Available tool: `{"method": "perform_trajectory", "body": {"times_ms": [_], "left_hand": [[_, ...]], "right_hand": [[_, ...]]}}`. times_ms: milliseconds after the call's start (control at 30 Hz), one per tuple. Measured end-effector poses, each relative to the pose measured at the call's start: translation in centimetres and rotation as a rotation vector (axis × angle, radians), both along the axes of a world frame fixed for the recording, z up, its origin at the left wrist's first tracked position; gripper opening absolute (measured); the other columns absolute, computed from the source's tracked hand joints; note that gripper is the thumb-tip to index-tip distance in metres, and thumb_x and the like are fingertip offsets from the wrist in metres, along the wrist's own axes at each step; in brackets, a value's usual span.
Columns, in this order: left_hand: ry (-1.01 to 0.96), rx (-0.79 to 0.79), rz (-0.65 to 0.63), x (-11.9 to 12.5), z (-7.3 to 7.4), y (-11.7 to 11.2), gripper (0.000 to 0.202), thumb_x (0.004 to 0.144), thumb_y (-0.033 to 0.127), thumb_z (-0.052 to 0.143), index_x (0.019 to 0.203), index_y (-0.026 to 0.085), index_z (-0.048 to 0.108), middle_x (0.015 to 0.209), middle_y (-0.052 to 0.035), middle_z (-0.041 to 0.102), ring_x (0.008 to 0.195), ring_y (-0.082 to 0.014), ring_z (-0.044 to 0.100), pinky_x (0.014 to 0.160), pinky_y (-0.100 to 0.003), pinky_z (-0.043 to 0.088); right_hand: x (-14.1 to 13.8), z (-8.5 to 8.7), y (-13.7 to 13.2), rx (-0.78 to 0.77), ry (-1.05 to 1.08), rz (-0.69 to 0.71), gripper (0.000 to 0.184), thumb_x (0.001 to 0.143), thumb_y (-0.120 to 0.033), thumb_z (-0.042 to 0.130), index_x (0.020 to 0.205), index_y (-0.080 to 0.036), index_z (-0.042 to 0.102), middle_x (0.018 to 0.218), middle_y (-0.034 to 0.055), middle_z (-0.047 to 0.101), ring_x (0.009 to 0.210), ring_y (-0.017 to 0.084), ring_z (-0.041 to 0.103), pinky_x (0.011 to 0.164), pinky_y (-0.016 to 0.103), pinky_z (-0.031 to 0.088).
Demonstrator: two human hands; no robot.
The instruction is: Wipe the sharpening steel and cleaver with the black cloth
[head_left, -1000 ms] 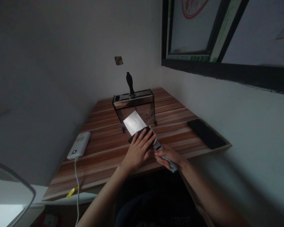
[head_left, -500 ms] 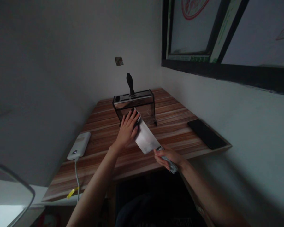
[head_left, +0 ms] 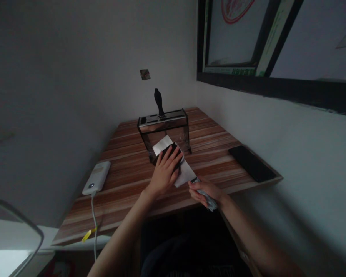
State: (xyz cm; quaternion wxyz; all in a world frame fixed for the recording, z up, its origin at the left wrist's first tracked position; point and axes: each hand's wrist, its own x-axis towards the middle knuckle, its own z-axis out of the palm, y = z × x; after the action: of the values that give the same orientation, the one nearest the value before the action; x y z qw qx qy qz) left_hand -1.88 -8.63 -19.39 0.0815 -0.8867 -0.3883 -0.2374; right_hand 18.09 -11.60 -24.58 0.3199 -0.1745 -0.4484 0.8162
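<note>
The person's left hand (head_left: 165,171) held a dark pad (head_left: 165,151) over the middle of a broad, pale blade (head_left: 186,173), its fingers laid slightly apart across the pad. The blade showed on both sides of it, slanting above the table (head_left: 125,173). The right hand (head_left: 203,189) had its fingers curled around the wrapped handle (head_left: 211,204) at the blade's near end.

Just beyond the blade's far end stood a box-shaped holder (head_left: 163,126) with a shiny top, black edges and a front that looked see-through, wrinkled film showing near its lower right corner. A black handle (head_left: 158,100) rose from the top, leaning slightly left; whether anything hung below it inside could not be told.

Toward the table's left edge lay a white power bank (head_left: 97,176) with a cable (head_left: 93,211) running down from it. A black phone (head_left: 252,163) lay flat along the right edge
</note>
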Motion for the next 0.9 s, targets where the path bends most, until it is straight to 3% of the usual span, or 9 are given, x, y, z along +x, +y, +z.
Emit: {"method": "perform_trajectory", "body": {"times_ms": [100,333,700,900], "left_hand": [[0.055,-0.029,-0.042,0.7,-0.6,-1.8,0.059,0.092,0.016,0.042,0.149,0.019,0.028,0.158,-0.0074,0.026,0.148,-0.024,0.008,0.119,-0.05,0.008],[0.141,-0.044,-0.124,1.7,-2.2,-4.5,0.06,0.092,0.017,0.043,0.149,0.021,0.029,0.157,-0.0047,0.029,0.148,-0.0244,0.012,0.119,-0.05,0.01],[0.166,-0.037,-0.136,1.5,-2.0,-4.1,0.061,0.09,0.018,0.046,0.149,0.023,0.031,0.155,-0.0049,0.032,0.147,-0.0258,0.016,0.118,-0.05,0.014],[0.158,-0.062,-0.122,1.1,-1.3,-3.6,0.06,0.092,0.02,0.046,0.149,0.023,0.03,0.156,-0.0062,0.03,0.147,-0.0264,0.016,0.118,-0.05,0.015]], "right_hand": [[0.0,-0.2,0.1,-0.017,0.0,-0.005,0.018,0.079,-0.033,0.06,0.074,-0.018,0.05,0.035,-0.0105,0.046,0.022,0.006,0.033,0.024,0.015,0.025],[-0.1,-1.0,0.5,0.057,-0.019,-0.023,0.033,0.076,-0.028,0.056,0.047,-0.016,0.048,0.033,-0.0044,0.045,0.024,0.008,0.042,0.025,0.016,0.03],[-0.1,-0.9,0.4,0.015,0.003,-0.029,0.026,0.075,-0.025,0.055,0.051,-0.016,0.05,0.032,-0.0045,0.047,0.023,0.007,0.041,0.024,0.015,0.028],[-0.2,-0.5,0.3,0.02,-0.015,-0.013,0.028,0.077,-0.031,0.06,0.055,-0.016,0.05,0.033,-0.0063,0.046,0.022,0.007,0.04,0.024,0.015,0.028]]}}
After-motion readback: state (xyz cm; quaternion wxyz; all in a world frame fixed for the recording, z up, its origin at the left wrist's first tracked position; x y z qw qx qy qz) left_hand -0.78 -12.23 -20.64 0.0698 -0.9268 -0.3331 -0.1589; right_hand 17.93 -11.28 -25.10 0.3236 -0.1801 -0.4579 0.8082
